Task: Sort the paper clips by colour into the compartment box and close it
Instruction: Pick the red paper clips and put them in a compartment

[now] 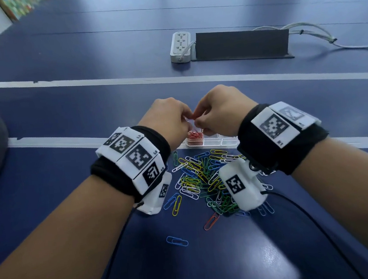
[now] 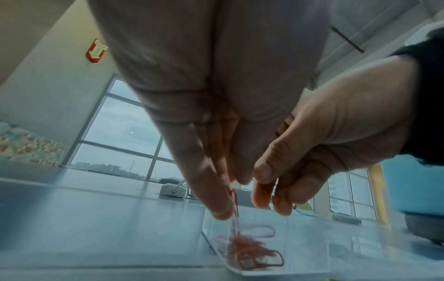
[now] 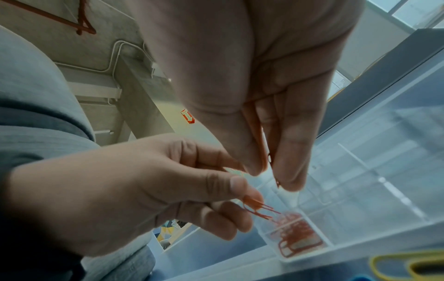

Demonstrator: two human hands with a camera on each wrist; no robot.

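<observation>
Head view: both hands meet above the clear compartment box (image 1: 210,142), beyond the mixed paper clip pile (image 1: 202,178); wristbands read L4, R3.

Left wrist view: left hand (image 2: 211,121) pinches a red clip (image 2: 235,203) over the red-filled compartment.

Right wrist view: right hand (image 3: 261,91) pinches another red clip (image 3: 260,140); a wall sign reads FIRE.

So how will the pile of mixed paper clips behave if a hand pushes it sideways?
The pile would probably spread rather than slide whole: the clips lie loose and overlapping. Some may hook together and drag neighbours. The smooth blue table likely lets them skid easily.
</observation>
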